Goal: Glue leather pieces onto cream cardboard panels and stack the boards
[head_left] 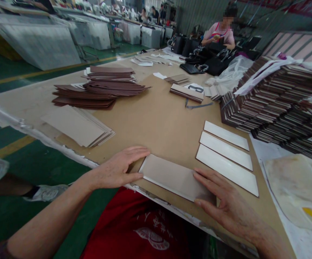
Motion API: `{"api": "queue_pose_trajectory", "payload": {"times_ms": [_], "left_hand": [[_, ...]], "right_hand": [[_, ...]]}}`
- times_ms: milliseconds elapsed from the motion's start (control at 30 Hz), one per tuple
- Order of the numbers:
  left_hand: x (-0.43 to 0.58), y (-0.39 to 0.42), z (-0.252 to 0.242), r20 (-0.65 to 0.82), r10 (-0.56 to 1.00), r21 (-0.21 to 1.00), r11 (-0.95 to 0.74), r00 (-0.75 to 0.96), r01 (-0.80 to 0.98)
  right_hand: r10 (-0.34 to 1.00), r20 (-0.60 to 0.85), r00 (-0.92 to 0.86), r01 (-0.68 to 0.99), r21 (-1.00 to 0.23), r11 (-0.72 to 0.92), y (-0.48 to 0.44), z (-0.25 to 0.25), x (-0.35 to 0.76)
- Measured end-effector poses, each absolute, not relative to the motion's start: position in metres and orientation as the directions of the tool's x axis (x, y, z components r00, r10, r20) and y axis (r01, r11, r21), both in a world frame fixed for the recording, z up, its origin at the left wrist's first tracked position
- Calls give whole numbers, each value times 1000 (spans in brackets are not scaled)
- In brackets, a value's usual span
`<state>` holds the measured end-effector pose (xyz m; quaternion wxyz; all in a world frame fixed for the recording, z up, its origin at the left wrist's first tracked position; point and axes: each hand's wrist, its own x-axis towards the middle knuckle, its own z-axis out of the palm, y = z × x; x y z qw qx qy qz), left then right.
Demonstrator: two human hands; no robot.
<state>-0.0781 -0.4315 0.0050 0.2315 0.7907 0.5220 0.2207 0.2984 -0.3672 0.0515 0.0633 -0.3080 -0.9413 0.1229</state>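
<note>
One left hand [115, 167] and one right hand [223, 194] in the head view: well apart, spread open rather than clamped, at opposite ends of a beige panel [169, 176]. Flat on the worktop [158, 126], just inside its near edge, in front of a red apron [123, 226]. On the left, fingertips and thumb by the two end corners; on the right, fingers over the top face, thumb by the near side.

For good work, in all likelihood: light, even pressure from both ends, edges kept square, an eye on the pale margin along the near side and left end. Better to smooth with flat fingers than to push at one corner, for fear of skew.

To the right, three white strips [226, 150] in a row, then a tall stack [280, 97] of dark-edged pieces. To the left, beige sheets [75, 124], slightly fanned, with brown sheets [112, 88] piled beyond. Tan, smooth-looking worktop, pale and ragged along its rim. Farther off, black bags [177, 45] and a person in pink [227, 36]; leftward, a green floor [7, 219] with yellow lines [12, 146].
</note>
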Motion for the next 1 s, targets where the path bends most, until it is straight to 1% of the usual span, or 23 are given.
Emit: {"api": "queue_pose_trajectory", "payload": {"times_ms": [133, 500, 633, 833, 1000], "left_hand": [[-78, -430, 5, 131, 921, 597, -368, 366, 713], [-78, -432, 9, 126, 924, 623, -357, 361, 696], [-77, -431, 9, 124, 926, 614, -354, 357, 706], [-76, -431, 11, 145, 904, 579, -408, 403, 706], [-77, -430, 7, 131, 909, 556, -397, 395, 730]], "right_hand": [[591, 16, -807, 564, -278, 778, -366, 49, 297], [608, -12, -794, 578, -329, 747, -366, 48, 296], [596, -14, -803, 563, -349, 749, -365, 45, 299], [589, -44, -807, 563, -360, 744, -366, 45, 295], [579, -59, -813, 554, -385, 738, -368, 46, 293]]}}
